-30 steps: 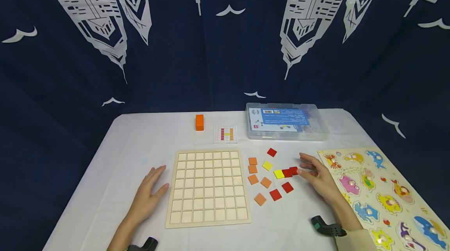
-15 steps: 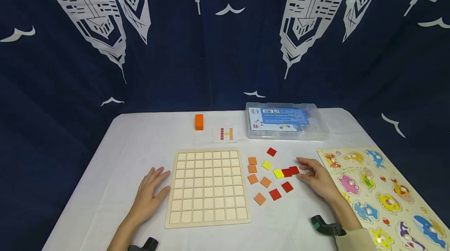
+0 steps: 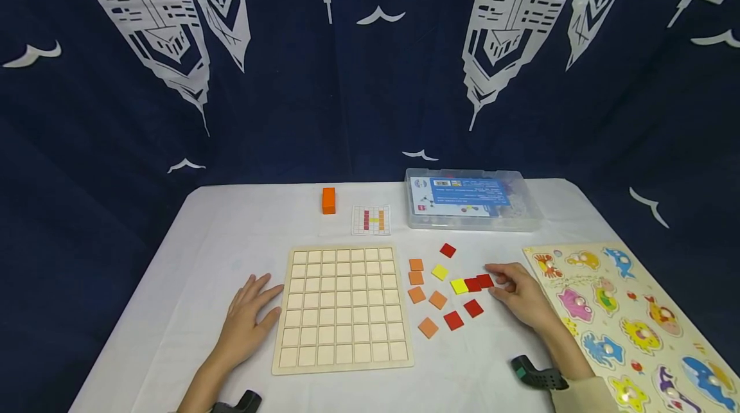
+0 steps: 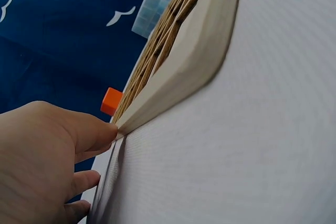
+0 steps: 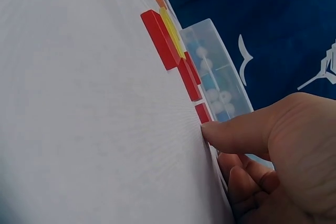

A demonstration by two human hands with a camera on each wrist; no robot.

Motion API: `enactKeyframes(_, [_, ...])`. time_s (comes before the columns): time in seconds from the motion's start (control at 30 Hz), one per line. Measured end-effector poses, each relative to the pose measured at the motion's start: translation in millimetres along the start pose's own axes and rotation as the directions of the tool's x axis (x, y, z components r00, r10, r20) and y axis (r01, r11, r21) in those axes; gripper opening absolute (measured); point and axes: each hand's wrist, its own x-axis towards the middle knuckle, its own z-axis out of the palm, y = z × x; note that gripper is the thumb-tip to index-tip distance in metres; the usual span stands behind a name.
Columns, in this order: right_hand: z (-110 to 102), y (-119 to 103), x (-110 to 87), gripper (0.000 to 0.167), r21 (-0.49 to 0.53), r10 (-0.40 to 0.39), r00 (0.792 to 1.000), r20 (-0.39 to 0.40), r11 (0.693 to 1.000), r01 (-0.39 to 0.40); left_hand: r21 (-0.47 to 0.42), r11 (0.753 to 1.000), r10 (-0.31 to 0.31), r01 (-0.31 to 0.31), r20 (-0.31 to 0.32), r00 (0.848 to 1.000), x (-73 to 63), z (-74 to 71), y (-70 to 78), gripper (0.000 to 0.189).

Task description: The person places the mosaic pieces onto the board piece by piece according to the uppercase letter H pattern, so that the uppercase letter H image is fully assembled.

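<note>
Left hand [image 3: 243, 323]: lay palm down on the white worktop [image 3: 191, 259], fingers extended and parted, holding nothing; the left wrist view showed a fingertip against the board's edge.
Right hand [image 3: 523, 294]: stood beside the rightmost red tile [image 3: 484, 281], thumb and index finger a narrow gap apart, the other fingers bent; the right wrist view showed the thumb at the tile's end. Whether the tile was pinched could not be told.
Wooden grid board [image 3: 343, 309]: lay flat between the hands, nearer the left; 7 rows by 7 columns of square recesses.
Tiles: 12 on the worktop between board and right hand, comprising 5 red, 2 yellow and 5 orange.
Row by the right hand: the rightmost red tile, a second red tile [image 3: 472, 284] and a yellow tile [image 3: 459, 286] lay end to end, rightmost piece nearest the fingers.
Orange tiles [image 3: 428, 327]: lay nearest the board's right edge.
Pattern card [image 3: 371, 220]: lay beyond the board, printed in red, yellow and orange.
Orange block [image 3: 328, 201]: stood left of the card.
Clear plastic case [image 3: 471, 200]: lay right of the card, blue label uppermost.
Sea-animal puzzle [image 3: 607, 300]: lay at the worktop's right side, beside the right forearm.
</note>
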Motion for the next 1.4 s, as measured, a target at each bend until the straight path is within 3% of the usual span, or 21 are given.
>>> enactKeyframes(0.33, [0.3,-2.0,1.1,0.029,-0.019,-0.011,1.000,-0.012,1.000,0.011,0.019,1.000,0.005,-0.005,0.007,1.000,-0.1,1.1,-0.7,0.040])
enactKeyframes(0.9, [0.7,-4.2,0.3,0.025,-0.095,-0.022,0.998,-0.057,0.995,0.017,0.026,0.999,0.030,-0.030,-0.001,1.000,-0.5,0.3,-1.5,0.040])
enactKeyframes(1.17, [-5.8,-27.7,1.7,0.026,-0.089,-0.002,0.998,-0.060,0.996,-0.003,0.035,0.999,0.026,-0.026,0.001,1.000,0.7,1.8,-3.0,0.040])
enactKeyframes(1.4, [-3.7,-57.3,10.9,0.026,-0.080,-0.054,0.998,-0.028,0.995,0.052,0.035,0.999,0.016,-0.015,-0.003,1.000,-0.1,1.1,-4.8,0.040])
